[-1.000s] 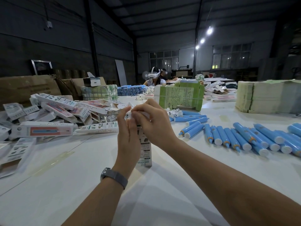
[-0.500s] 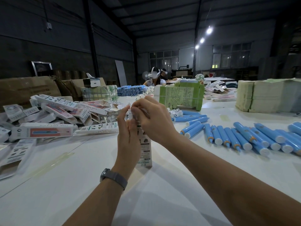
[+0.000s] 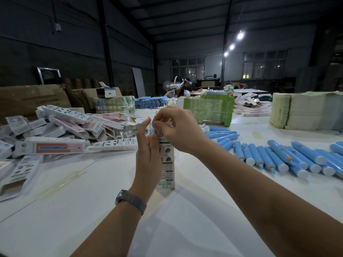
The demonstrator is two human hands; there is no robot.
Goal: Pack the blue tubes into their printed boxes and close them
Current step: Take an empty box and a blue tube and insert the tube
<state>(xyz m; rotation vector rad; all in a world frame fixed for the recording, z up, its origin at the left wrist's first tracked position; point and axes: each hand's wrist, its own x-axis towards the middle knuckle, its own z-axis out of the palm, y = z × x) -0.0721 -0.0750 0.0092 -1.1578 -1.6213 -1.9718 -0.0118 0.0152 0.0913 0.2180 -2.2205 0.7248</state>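
A tall white printed box (image 3: 167,167) stands upright on the white table (image 3: 92,210) in front of me. My left hand (image 3: 148,154) holds its left side, fingers stretched up along it. My right hand (image 3: 178,130) curls over the box's top end and pinches the flap there with thumb and fingers. What is inside the box is hidden. Several blue tubes (image 3: 274,158) with white caps lie in a row on the table to the right.
A heap of printed boxes (image 3: 61,130) covers the left of the table. Green-printed bundles (image 3: 207,108) and a stack of pale sheets (image 3: 304,110) stand at the back right. Two people with headsets (image 3: 176,88) sit at the far end.
My right hand has shifted a little over the box's top and now pinches the flap lower; the box's barcode side shows more. The left hand has stayed on the box.
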